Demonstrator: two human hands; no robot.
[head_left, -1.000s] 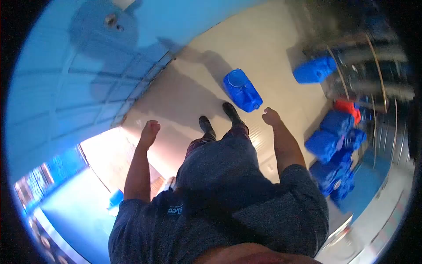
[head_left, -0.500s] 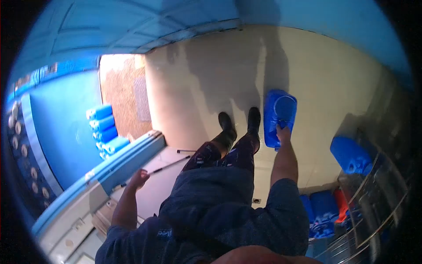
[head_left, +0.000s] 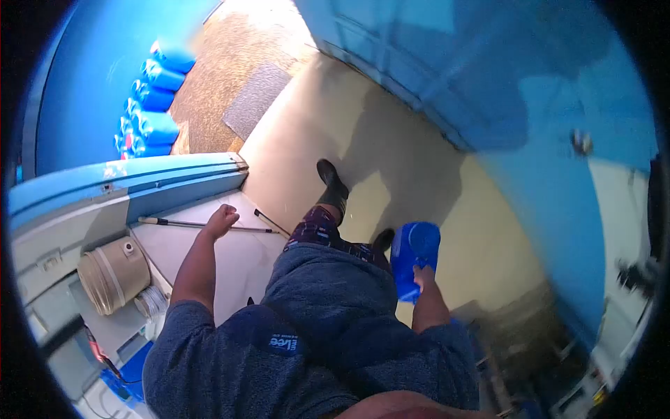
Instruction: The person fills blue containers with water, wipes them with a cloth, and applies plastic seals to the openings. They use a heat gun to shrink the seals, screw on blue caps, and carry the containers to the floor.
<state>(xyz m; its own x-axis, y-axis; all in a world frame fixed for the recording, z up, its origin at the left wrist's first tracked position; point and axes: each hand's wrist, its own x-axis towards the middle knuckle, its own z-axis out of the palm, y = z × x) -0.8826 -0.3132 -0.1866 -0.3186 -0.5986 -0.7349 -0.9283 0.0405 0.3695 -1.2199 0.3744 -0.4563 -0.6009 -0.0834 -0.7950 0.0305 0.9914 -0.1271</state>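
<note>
A blue jug point(head_left: 417, 244) hangs at my right side, just beside my boot, above the beige floor point(head_left: 488, 237). My right hand point(head_left: 423, 276) is wrapped round its handle. On the other side, my left hand point(head_left: 222, 221) is held out with its fingers curled in; whether anything is inside them is hidden. Below that hand a long dark pole point(head_left: 185, 223) lies on the white surface, and the two do not clearly touch.
Several blue jugs point(head_left: 155, 91) stand by the blue wall at upper left, near a grey mat point(head_left: 257, 101) at the doorway. A beige ribbed container point(head_left: 114, 275) is at left. A blue wall point(head_left: 558, 209) runs along the right.
The view has turned towards the doorway, and my legs have taken a stride. The blue jug has moved along in my right hand, and now appears lower in view.
</note>
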